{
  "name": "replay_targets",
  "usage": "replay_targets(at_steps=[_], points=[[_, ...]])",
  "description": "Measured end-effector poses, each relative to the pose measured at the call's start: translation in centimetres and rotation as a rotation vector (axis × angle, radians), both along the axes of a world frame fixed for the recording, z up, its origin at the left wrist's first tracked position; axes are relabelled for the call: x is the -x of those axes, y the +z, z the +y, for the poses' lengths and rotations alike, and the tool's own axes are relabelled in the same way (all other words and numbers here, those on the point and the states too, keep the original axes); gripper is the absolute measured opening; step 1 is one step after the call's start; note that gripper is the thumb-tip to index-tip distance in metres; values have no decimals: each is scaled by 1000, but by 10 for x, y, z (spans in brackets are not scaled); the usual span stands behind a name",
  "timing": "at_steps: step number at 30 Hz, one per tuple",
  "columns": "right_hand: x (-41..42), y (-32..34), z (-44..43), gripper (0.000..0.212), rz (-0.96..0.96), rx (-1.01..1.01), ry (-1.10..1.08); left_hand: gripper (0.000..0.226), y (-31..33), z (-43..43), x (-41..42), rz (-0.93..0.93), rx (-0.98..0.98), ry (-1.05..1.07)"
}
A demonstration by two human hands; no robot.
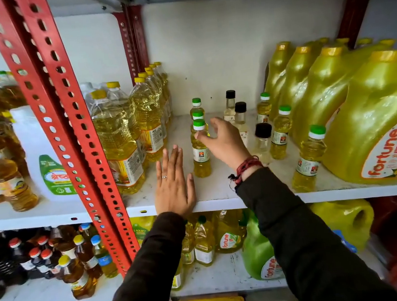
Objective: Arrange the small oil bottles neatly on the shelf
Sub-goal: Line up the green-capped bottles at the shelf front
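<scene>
Standing upright, small oil bottles [200,150], caps up

**One head-worn camera, facing a shop shelf at close range**

There is a single view, from a wide-angle camera worn on the person's head. It looks forward and slightly down at a white shelf board [222,192], whose front edge runs across the middle of the frame. The camera is near: both sleeved forearms enter from the bottom edge and reach the board. The wide lens bends straight lines, so the red slotted upright [65,131] leans across the left side. The underside of the shelf above fills the top edge, and a lower shelf [48,297] shows beneath. The shelf's back wall faces the camera. No second view shares the scene.
</scene>
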State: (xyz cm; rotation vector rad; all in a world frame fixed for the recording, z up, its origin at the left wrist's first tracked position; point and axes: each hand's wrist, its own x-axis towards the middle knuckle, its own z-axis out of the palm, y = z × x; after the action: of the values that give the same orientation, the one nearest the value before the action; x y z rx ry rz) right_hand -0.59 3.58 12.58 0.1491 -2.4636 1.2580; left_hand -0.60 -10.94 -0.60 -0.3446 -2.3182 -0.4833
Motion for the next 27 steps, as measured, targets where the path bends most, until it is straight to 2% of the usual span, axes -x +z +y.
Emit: replay_targets(at_steps=[3, 7, 11, 17, 20, 24, 27], points=[[20, -5, -7, 33, -69, 14, 16, 67, 0, 0, 1, 2, -4, -1], [29, -11, -7, 28, -26, 46, -60, 68, -2, 0, 2, -4, 6, 12], [28, -15, -9, 37, 18, 53, -126, 69, -4, -1, 4, -9, 10, 18], [28, -19, -10, 51, 90, -46, -226, 68, -4, 0, 4, -8, -10, 20], [29, -18, -9, 55, 62, -16, -183, 68, -5, -1, 5, -8, -11, 23], [29, -18, -5, 34, -50, 120, -60, 68, -5, 0, 5, -10, -4, 30], [29, -19, -4, 35, -23, 121, -70, 68, -5, 0, 5, -9, -5, 31]])
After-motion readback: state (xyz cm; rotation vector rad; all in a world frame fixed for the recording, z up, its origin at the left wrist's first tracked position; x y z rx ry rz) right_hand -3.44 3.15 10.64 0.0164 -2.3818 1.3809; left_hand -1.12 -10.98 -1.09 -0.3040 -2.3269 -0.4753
